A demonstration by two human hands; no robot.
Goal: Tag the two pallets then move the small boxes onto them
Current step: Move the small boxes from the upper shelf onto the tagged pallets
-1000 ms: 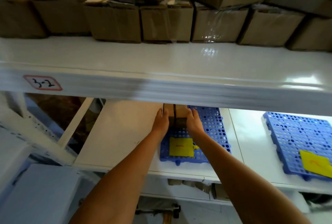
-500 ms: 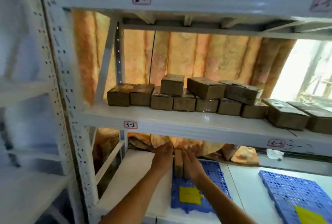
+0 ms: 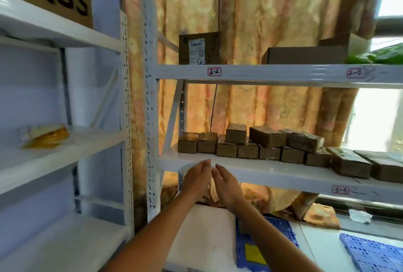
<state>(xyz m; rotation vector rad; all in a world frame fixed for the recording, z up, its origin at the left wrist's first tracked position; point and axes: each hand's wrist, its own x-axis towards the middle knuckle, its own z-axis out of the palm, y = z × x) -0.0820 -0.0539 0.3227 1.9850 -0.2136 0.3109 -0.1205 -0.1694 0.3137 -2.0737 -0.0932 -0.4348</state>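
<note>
- Hands first: our left hand (image 3: 197, 181) and right hand (image 3: 226, 182) are raised side by side with palms facing each other and fingers straight, a narrow gap between them; neither has hold of anything.
- They sit in front of the white edge of the middle shelf (image 3: 261, 168), just below the small boxes (image 3: 250, 145).
- We count about ten small brown boxes in the left cluster — seven in a bottom row along the shelf, three stacked on top; the top two on the right lie tilted, long axes running left to right.
- Two longer flat boxes (image 3: 351, 162) lie further right on the same shelf, angled away.
- Two blue grid pallets sit on the lowest shelf: the near pallet (image 3: 281, 232) under our right forearm carries a yellow tag (image 3: 254, 254); the second pallet (image 3: 370, 252) is at the lower right corner.
- Behind everything hangs an orange curtain (image 3: 272, 20) — and a second white rack (image 3: 65, 151) stands to the left.
</note>
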